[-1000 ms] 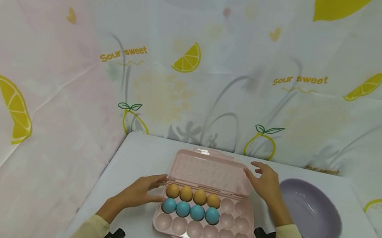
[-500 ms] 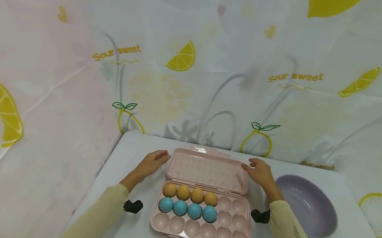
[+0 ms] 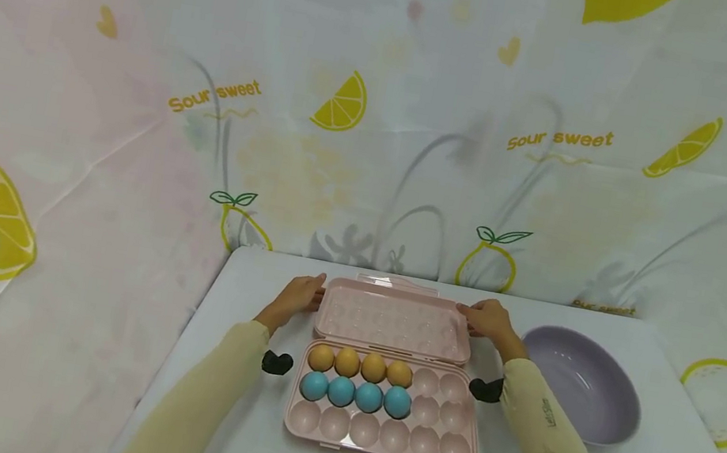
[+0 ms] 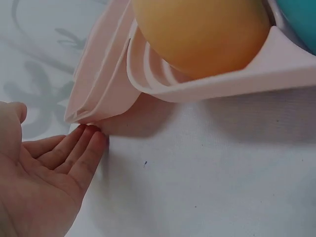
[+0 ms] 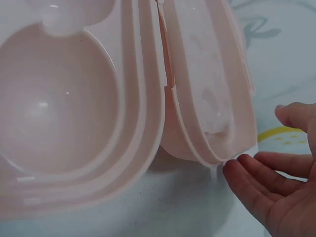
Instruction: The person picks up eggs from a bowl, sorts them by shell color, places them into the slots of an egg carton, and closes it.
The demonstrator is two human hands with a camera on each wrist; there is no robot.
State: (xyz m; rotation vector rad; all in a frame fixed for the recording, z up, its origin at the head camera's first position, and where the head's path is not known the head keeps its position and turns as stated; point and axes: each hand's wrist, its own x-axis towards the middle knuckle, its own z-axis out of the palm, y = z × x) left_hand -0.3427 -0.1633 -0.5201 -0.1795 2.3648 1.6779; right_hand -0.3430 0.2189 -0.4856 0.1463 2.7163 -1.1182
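A pink plastic egg box (image 3: 394, 435) lies unfolded on the white table, its lid (image 3: 397, 319) leaning back on the far side. Several orange-yellow eggs (image 3: 347, 362) fill the left of the back row, and several blue eggs (image 3: 368, 397) the middle row. My left hand (image 3: 295, 298) is at the lid's left end; in the left wrist view its extended fingertips (image 4: 94, 136) meet the lid's lower edge, thumb apart. On the other end, my right hand (image 3: 494, 324) has its fingertips (image 5: 234, 170) right at the lid's edge, the thumb raised away from it.
A purple oval bowl (image 3: 585, 388) stands on the table right of the egg box, close to my right forearm. Behind the table's far edge hangs a lemon-printed cloth (image 3: 371, 180). Pockets in the box's front row and right side hold no eggs.
My left hand has moved from beside the eggs up to the lid's left end. My right hand has come in against the lid's right end. The eggs stay in their pockets.
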